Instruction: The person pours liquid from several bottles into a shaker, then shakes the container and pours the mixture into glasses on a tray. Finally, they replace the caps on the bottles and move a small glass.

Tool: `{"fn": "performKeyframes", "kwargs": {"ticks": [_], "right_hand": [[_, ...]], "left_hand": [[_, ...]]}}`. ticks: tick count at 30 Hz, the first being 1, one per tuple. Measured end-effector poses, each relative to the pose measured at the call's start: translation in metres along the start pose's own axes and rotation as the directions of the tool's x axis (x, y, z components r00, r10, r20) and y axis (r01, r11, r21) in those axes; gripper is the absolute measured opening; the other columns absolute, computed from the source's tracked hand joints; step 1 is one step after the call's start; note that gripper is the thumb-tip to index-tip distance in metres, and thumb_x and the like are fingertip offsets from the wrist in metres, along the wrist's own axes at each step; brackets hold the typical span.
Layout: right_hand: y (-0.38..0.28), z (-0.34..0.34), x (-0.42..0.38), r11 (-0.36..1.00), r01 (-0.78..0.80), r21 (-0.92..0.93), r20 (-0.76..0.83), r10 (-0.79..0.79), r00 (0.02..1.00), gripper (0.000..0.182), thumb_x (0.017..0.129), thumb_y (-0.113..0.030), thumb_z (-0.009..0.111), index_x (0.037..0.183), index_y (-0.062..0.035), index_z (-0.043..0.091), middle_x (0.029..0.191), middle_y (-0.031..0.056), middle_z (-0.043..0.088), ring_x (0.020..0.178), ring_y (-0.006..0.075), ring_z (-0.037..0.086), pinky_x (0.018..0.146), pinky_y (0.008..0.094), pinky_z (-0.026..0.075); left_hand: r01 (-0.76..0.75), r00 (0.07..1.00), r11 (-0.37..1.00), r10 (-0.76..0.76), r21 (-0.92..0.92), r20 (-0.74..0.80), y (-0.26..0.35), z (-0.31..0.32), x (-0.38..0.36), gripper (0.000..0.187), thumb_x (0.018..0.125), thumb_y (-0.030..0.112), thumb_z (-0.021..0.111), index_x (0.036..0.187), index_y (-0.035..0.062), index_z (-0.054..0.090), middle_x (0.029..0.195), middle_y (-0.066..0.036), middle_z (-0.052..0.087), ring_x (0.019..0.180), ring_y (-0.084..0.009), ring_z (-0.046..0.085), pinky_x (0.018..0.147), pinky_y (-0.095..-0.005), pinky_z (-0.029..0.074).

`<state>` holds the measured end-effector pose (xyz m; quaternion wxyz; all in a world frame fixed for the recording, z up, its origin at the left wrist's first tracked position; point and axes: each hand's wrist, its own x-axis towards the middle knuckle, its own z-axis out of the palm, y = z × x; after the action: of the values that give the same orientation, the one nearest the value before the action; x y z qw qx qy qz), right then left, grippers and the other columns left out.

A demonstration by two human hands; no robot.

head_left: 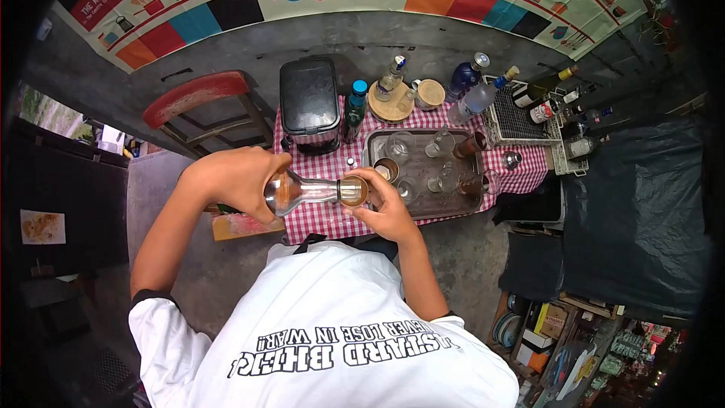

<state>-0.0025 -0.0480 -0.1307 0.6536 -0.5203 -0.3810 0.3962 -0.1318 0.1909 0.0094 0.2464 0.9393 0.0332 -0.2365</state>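
Note:
My left hand is closed around the wide body of a clear glass bottle. The bottle lies tilted sideways, its neck pointing right. At its mouth is a small amber-toned cup, with the fingers of my right hand wrapped about its right side. Bottle mouth and cup rim overlap in this view. Just beyond my right hand, a similar round cup stands on a dark tray with several clear glasses and brown tumblers.
A checkered cloth covers the table. Behind my hands stand a black lidded bin, a dark blue-capped bottle and a bottle on a wooden round. More bottles and a wire rack line the right. A red-backed chair is left.

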Motion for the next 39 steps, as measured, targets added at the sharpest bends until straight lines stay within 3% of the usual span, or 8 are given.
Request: {"fn": "performKeyframes", "kwargs": {"ticks": [9,24,26,27,29,31,34,39], "right_hand": [[0.000,0.005,-0.001,1.000,-0.011,-0.025,0.004,0.011,1.000,0.059,0.078,0.006,0.070,0.132,0.0018,0.049,0.125,0.0085,0.051,0.117,0.0179,0.056,0.102,0.0350,0.048],[-0.006,-0.003,-0.001,0.993,-0.012,0.114,-0.083,0.022,0.996,0.061,0.078,0.005,0.073,0.133,0.0016,0.047,0.122,0.0080,0.055,0.116,0.0160,0.056,0.100,0.0331,0.047],[-0.012,-0.008,-0.001,0.996,-0.015,0.090,-0.096,0.023,0.995,0.061,0.078,0.005,0.073,0.133,0.0016,0.047,0.123,0.0080,0.056,0.117,0.0160,0.056,0.101,0.0328,0.046],[-0.014,-0.011,-0.002,0.998,-0.016,0.068,-0.098,0.023,0.995,0.061,0.078,0.005,0.073,0.133,0.0016,0.048,0.124,0.0081,0.056,0.118,0.0160,0.056,0.102,0.0326,0.045],[-0.012,-0.020,-0.004,0.997,-0.032,0.074,-0.122,0.041,0.992,0.060,0.078,0.004,0.074,0.132,0.0011,0.049,0.124,0.0082,0.057,0.119,0.0162,0.055,0.103,0.0324,0.044],[-0.010,-0.031,-0.007,0.997,-0.057,-0.046,-0.163,0.049,0.985,0.060,0.078,0.003,0.075,0.132,0.0005,0.049,0.124,0.0083,0.057,0.119,0.0169,0.055,0.104,0.0331,0.043],[0.001,-0.047,-0.013,0.987,-0.149,-0.057,-0.232,0.132,0.964,0.059,0.079,0.004,0.074,0.132,-0.0001,0.049,0.123,0.0080,0.058,0.118,0.0160,0.056,0.101,0.0314,0.046],[0.043,-0.083,-0.022,0.934,-0.305,-0.184,-0.323,0.236,0.917,0.055,0.080,0.004,0.075,0.130,-0.0031,0.052,0.122,0.0062,0.059,0.112,0.0144,0.059,0.097,0.0296,0.049]], "left_hand": [[0.021,1.000,0.999,-0.022,0.048,0.016,0.000,-0.001,-0.005,0.051,0.053,0.027,0.080,0.090,0.0007,0.055,0.077,-0.017,0.070,0.071,-0.0339,0.068,0.063,-0.0385,0.052],[-0.080,0.989,0.987,0.061,-0.141,-0.135,-0.023,0.031,0.008,0.062,0.054,0.025,0.081,0.103,-0.0022,0.055,0.087,-0.021,0.067,0.081,-0.0352,0.066,0.073,-0.0401,0.053],[-0.183,0.938,0.951,0.093,-0.250,-0.333,-0.033,0.047,0.011,0.068,0.054,0.022,0.083,0.111,-0.0014,0.054,0.096,-0.020,0.067,0.084,-0.0324,0.067,0.076,-0.0380,0.053],[-0.190,0.938,0.949,0.099,-0.253,-0.333,-0.038,0.056,0.013,0.068,0.054,0.022,0.083,0.111,-0.0014,0.054,0.096,-0.020,0.067,0.084,-0.0324,0.067,0.076,-0.0380,0.053],[-0.216,0.897,0.867,-0.006,-0.450,-0.441,-0.050,0.076,0.018,0.071,0.054,0.017,0.084,0.117,0.0007,0.054,0.102,-0.018,0.067,0.090,-0.0294,0.068,0.082,-0.0371,0.053],[-0.230,0.870,0.854,-0.034,-0.467,-0.492,-0.060,0.100,0.027,0.075,0.056,0.016,0.086,0.122,0.0035,0.053,0.105,-0.015,0.067,0.095,-0.0270,0.068,0.087,-0.0366,0.052],[-0.217,0.740,0.805,-0.233,-0.552,-0.631,-0.085,0.150,0.048,0.084,0.056,0.021,0.091,0.128,0.0057,0.050,0.117,-0.014,0.064,0.112,-0.0260,0.061,0.097,-0.0393,0.047],[-0.146,0.603,0.832,-0.354,-0.535,-0.715,-0.110,0.221,0.095,0.087,0.058,0.021,0.092,0.132,0.0058,0.047,0.119,-0.013,0.063,0.113,-0.0271,0.060,0.099,-0.0392,0.046]]}}
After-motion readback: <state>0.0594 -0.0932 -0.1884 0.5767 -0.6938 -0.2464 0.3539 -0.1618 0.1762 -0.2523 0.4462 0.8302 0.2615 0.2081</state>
